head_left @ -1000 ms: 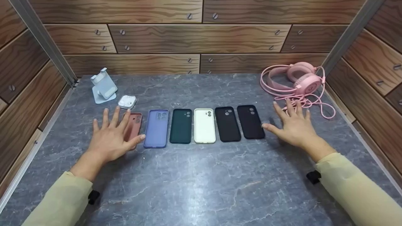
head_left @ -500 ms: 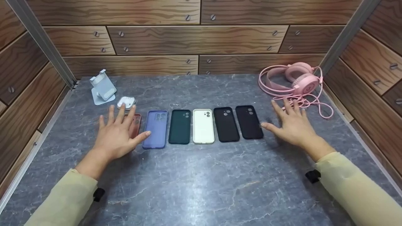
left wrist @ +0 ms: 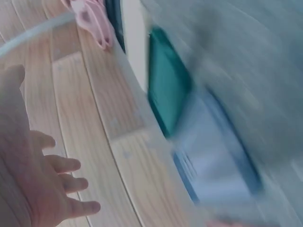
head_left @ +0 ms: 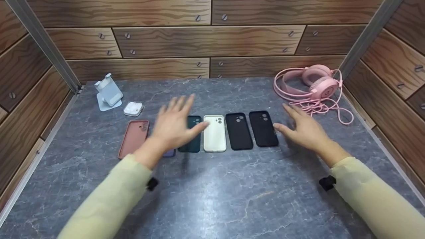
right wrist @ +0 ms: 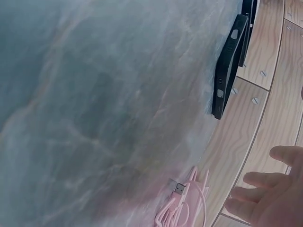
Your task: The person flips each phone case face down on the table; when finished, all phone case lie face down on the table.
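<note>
My left hand [head_left: 172, 127], blurred by motion, is spread above the row of phone cases and holds nothing. Beneath it lie a purple case [head_left: 169, 153], mostly hidden, and a dark green case [head_left: 192, 146], partly covered. Its thumb tip overlaps the edge of a white case [head_left: 215, 136]. To the left of the wrist lies a pink case [head_left: 133, 139], in full sight. Fingers extended, my right hand [head_left: 305, 129] is just right of a black case [head_left: 264, 129]; another black case [head_left: 239, 132] lies beside that one. Whether the right thumb touches the case, I cannot tell.
Pink headphones [head_left: 320, 83] with a coiled cable [head_left: 315, 107] lie at the back right. At the back left stand a light blue phone stand [head_left: 110, 93] and a small white earphone box [head_left: 133, 109]. Wood-patterned walls [head_left: 212, 41] enclose the marbled table [head_left: 232, 199].
My left hand has swept right, from over the pink case to over the purple and green ones, uncovering the pink case. The right hand has barely shifted, its fingers drawn slightly closer together.
</note>
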Tool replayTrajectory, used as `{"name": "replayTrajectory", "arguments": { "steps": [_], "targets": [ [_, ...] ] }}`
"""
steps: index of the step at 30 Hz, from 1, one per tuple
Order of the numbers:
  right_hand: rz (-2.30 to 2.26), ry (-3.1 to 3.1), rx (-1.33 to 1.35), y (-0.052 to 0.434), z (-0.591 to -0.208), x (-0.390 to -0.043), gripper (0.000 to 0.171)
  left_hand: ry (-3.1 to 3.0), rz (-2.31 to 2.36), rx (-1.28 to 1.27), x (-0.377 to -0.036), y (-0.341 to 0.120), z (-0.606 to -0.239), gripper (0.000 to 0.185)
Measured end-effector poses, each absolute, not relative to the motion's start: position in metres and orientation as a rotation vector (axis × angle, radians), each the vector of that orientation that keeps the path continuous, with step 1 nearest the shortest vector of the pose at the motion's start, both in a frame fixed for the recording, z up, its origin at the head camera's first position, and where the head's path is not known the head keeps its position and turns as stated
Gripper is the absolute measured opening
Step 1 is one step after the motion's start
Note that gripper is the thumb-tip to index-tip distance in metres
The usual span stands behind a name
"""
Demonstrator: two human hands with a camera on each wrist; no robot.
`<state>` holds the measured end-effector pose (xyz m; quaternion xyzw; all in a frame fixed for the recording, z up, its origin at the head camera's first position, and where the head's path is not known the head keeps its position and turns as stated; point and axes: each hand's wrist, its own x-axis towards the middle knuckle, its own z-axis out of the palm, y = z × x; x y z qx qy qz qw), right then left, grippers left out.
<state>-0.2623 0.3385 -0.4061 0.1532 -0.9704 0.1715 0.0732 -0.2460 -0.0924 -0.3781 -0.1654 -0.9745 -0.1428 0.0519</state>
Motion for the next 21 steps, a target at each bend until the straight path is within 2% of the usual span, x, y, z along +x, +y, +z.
{"name": "replayTrajectory", "arguments": {
  "steps": [9,21],
  "targets": [
    [0.685,-2.927,0.463,0.335,-0.404,-0.271,0.082,-2.879,-0.655,-0.586,-0.260,-0.006,-0.379,0.099],
    [0.883,-2.971,0.372,0.334,-0.409,-0.278,0.081,-2.854,-1.054,-0.517,-0.271,0.063,-0.405,0.090]
  ]
}}
